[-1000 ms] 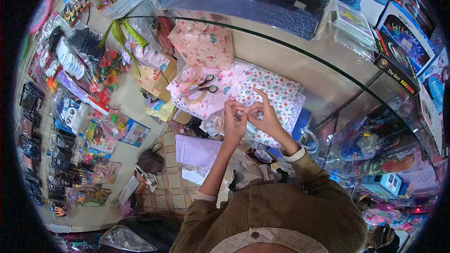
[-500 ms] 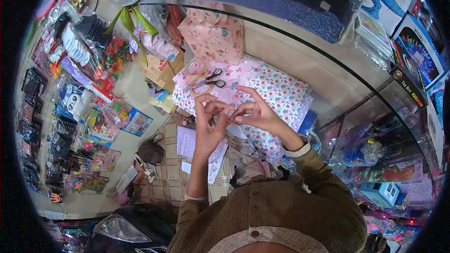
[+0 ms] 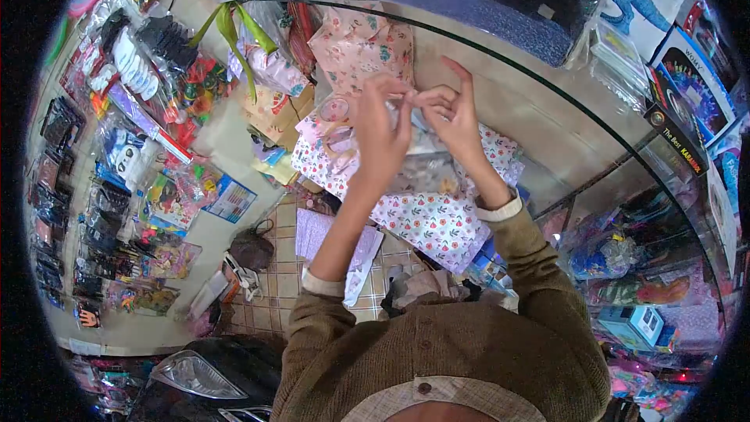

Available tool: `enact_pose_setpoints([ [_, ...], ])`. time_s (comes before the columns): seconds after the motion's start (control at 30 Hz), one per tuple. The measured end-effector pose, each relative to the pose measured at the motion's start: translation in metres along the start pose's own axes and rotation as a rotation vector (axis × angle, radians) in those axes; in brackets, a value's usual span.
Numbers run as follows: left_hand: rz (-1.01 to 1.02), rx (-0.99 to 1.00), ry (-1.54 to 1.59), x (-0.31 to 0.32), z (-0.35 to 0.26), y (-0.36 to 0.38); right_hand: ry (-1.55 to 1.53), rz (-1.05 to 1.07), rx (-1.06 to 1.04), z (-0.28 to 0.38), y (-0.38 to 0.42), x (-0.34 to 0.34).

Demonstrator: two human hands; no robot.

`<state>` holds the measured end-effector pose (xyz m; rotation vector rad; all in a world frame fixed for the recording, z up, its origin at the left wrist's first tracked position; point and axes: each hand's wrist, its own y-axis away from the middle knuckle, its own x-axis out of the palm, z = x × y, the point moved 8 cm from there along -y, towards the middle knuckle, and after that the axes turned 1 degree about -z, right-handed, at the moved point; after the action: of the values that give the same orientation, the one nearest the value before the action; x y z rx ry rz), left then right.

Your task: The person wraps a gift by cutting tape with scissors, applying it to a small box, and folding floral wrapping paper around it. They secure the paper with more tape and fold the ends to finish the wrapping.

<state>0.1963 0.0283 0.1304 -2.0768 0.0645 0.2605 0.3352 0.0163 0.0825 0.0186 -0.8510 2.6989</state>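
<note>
My left hand (image 3: 381, 129) and my right hand (image 3: 455, 119) are raised close together over the wrapping paper, fingertips pinched at the top of a clear plastic bag (image 3: 424, 172). The bag hangs below them with small contents I cannot make out. My right index finger sticks up, apart from the pinch. Beneath lies white floral wrapping paper (image 3: 426, 223) with red and blue flowers. A roll of tape (image 3: 334, 109) is left of my left hand. The scissors are mostly hidden behind that hand.
A pink floral gift bag (image 3: 363, 47) stands behind the paper. A glass counter edge (image 3: 500, 55) curves across the right. Packaged goods (image 3: 133, 70) hang and lie on the left. Lilac paper (image 3: 336, 238) rests over the tiled floor, near a dark motorbike (image 3: 211, 375).
Both hands have moved up and away from my body, lifting the clear bag into fuller view. The scissors have become covered by my left hand.
</note>
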Motion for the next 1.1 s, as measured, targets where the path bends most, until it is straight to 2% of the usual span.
enact_pose_setpoints([
  [0.03,-0.007,-0.027,0.052,0.012,0.011,0.008,-0.009,-0.032,-0.039,-0.004,0.001,-0.005],
  [0.23,-0.038,-0.160,0.053,0.057,0.049,0.080,0.385,-0.068,-0.183,-0.037,0.031,-0.036],
  [0.33,-0.115,-0.268,0.265,0.061,0.057,0.095,0.514,-0.072,-0.306,-0.060,0.053,-0.040],
  [0.37,-0.143,-0.152,0.111,0.056,0.046,0.094,0.517,-0.071,-0.325,-0.063,0.059,-0.038],
  [0.47,-0.062,-0.105,0.051,0.063,0.049,0.100,0.491,-0.120,-0.382,-0.065,0.065,-0.033],
  [0.63,-0.124,-0.006,-0.079,0.060,0.037,0.095,0.455,-0.126,-0.369,-0.066,0.064,-0.033],
  [0.73,-0.086,-0.009,-0.117,0.065,0.049,0.103,0.591,-0.099,-0.475,-0.063,0.066,-0.033],
  [0.83,-0.062,-0.058,-0.097,0.067,0.056,0.107,0.473,-0.036,-0.336,-0.071,0.066,-0.031],
  [1.03,-0.139,-0.075,-0.076,0.062,0.067,0.108,0.601,-0.015,-0.243,-0.046,0.056,-0.042],
  [1.1,-0.126,-0.114,-0.071,0.061,0.073,0.110,0.625,-0.070,-0.247,-0.031,0.059,-0.049],
])
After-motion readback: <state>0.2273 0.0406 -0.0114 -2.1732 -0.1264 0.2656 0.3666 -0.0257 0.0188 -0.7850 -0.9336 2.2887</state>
